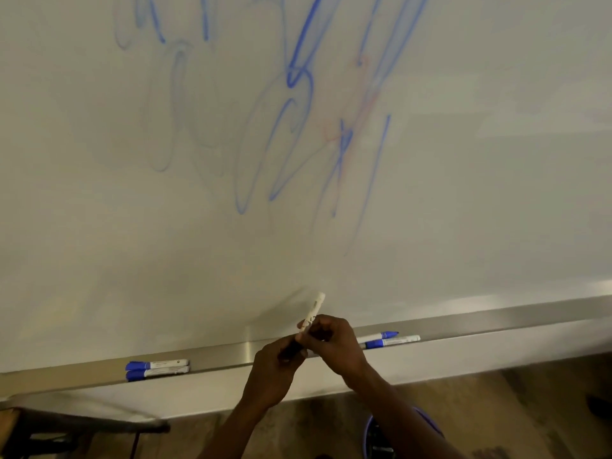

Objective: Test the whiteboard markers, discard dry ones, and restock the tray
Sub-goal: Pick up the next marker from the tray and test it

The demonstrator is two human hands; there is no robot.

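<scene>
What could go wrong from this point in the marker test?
1. Both hands, left hand and right hand, grip one white marker directly above the tray; a slip could drop it or its dark cap end to the floor.
2. The two pairs of blue-capped markers, left pair and right pair, lie near the tray's front edge and could be knocked off.
3. Faint and bold blue scribbles overlap, so a weak new stroke might be misjudged.
</scene>
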